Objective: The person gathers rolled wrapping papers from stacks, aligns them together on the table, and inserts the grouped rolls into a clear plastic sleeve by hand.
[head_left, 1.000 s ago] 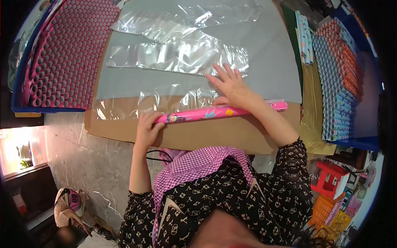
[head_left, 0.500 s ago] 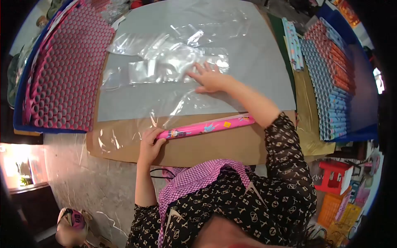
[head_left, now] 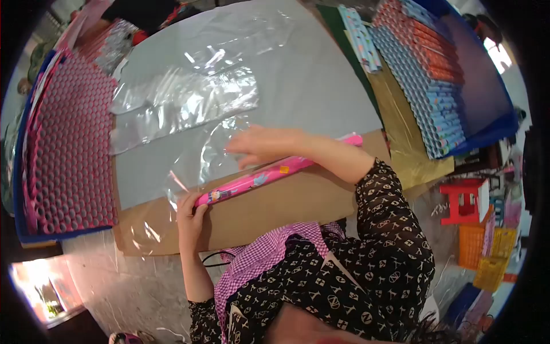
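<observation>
The pink roll (head_left: 258, 179) lies on the brown cardboard (head_left: 269, 218) in front of me, a little slanted. It is rolled up into a tube, so I judge this part is done. My left hand (head_left: 188, 212) has its grip closed around the roll's left end. My right hand (head_left: 266, 143) is blurred, its fingers apart and holding nothing that I can see; it is over the clear film (head_left: 215, 146), but I cannot tell if it touches. The film beyond the roll lies loose; whether any film covers the roll, I cannot tell.

Now I count. One roll is in my hold. Further away, on the grey sheet (head_left: 321, 74), I see at least two clear strips (head_left: 177, 103), overlapping. There are two blue crates: the left crate (head_left: 69, 234) carries many pink tubes (head_left: 71, 143), and the right crate (head_left: 487, 137) many blue tubes (head_left: 401, 80) and orange tubes (head_left: 432, 54), too many for exact counting. One red stool (head_left: 461, 200) stands on the right.
</observation>
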Action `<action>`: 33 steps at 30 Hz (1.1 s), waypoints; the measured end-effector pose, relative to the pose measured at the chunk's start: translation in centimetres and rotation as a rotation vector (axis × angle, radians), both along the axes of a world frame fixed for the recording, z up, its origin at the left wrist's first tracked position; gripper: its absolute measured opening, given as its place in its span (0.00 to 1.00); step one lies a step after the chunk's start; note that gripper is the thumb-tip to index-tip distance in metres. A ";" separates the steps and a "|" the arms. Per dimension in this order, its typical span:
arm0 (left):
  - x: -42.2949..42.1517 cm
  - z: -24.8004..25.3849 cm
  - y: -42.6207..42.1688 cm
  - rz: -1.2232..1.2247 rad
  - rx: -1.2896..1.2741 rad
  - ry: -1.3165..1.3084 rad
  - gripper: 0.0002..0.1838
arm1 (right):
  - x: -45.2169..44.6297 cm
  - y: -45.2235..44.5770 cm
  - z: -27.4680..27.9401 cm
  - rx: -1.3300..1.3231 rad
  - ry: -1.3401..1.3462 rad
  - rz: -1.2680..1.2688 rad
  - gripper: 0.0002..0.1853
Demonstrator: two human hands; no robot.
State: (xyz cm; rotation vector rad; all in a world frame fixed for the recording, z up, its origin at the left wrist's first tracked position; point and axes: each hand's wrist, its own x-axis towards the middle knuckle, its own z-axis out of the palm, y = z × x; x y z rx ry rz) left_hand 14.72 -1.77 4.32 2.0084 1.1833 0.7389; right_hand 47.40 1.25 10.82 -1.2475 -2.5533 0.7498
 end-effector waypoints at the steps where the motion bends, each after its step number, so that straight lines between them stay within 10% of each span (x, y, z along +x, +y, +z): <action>1: 0.0 -0.1 0.2 0.018 -0.025 -0.011 0.17 | 1.0 -2.0 -0.8 0.017 -0.028 0.025 0.28; 20: 8.6 4.6 -1.9 -0.082 0.298 0.187 0.13 | 9.7 -8.8 0.4 0.300 -0.080 -0.317 0.08; 33: 12.7 -2.4 3.0 -0.094 0.222 -0.088 0.15 | 15.7 -7.2 -4.7 0.271 -0.035 -0.543 0.12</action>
